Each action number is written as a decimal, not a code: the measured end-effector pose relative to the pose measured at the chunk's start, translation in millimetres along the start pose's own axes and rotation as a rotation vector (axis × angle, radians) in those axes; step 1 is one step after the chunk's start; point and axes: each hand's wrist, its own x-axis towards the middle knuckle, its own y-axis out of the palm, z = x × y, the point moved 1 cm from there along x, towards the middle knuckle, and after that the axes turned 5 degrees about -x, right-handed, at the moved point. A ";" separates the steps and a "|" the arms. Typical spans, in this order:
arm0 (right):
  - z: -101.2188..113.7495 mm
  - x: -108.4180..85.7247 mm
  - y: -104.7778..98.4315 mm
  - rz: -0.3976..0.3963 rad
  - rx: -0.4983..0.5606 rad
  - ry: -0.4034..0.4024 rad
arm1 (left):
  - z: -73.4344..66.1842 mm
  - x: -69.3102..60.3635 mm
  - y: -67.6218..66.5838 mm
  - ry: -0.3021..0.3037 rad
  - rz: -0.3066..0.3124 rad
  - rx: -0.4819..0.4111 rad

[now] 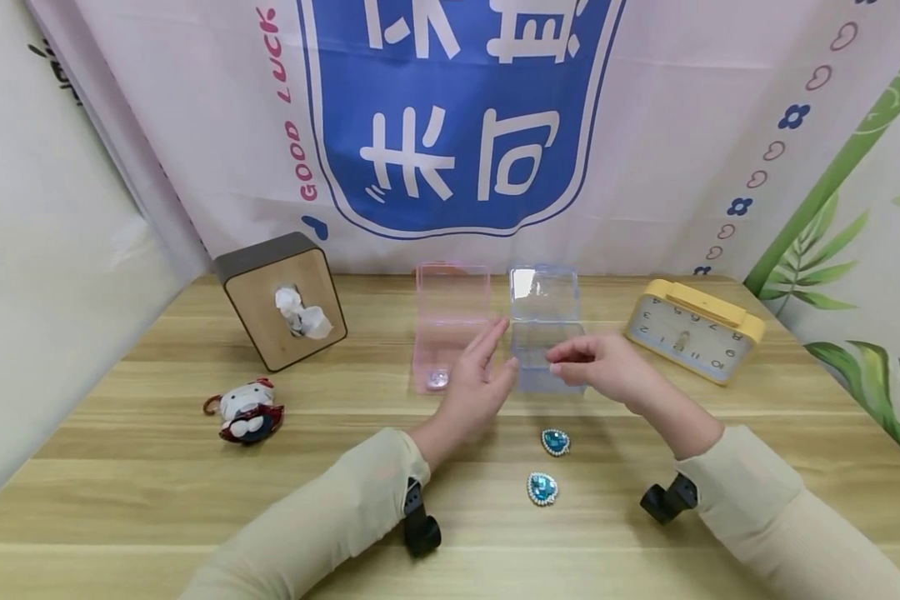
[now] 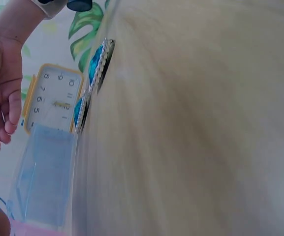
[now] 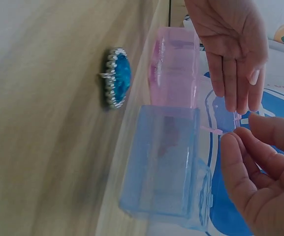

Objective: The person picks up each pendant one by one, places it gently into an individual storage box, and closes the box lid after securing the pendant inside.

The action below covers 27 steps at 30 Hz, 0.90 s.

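Note:
An open clear pink box [image 1: 422, 358] with its lid raised stands at the back middle; a small pale gem [image 1: 437, 379] lies in its front left corner. Beside it on the right is an open clear blue box [image 1: 551, 383]. My left hand [image 1: 474, 383] hovers by the pink box's right side, fingers extended, holding nothing. Over the blue box, my right hand [image 1: 600, 364] has loosely bent fingers; nothing shows between the fingertips [image 3: 232, 147]. Nearer me on the table lie two blue heart-shaped gems, the farther gem [image 1: 555, 442] and the nearer gem [image 1: 542, 489], with pearly rims.
A tissue box [image 1: 281, 300] stands at the back left, with a small red and white figure [image 1: 247, 412] in front of it. A yellow clock [image 1: 693, 329] sits at the back right. Behind the table [image 1: 390, 517] hangs a printed cloth [image 1: 217, 125].

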 end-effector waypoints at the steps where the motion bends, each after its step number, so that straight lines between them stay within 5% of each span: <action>1: -1.9 -1.5 0.2 0.006 -0.010 0.000 | 0.1 0.5 2.3 -0.016 0.012 -0.002; 27: -34.6 -22.0 24.9 0.208 -0.007 0.003 | 12.6 9.3 35.8 -0.225 0.085 0.121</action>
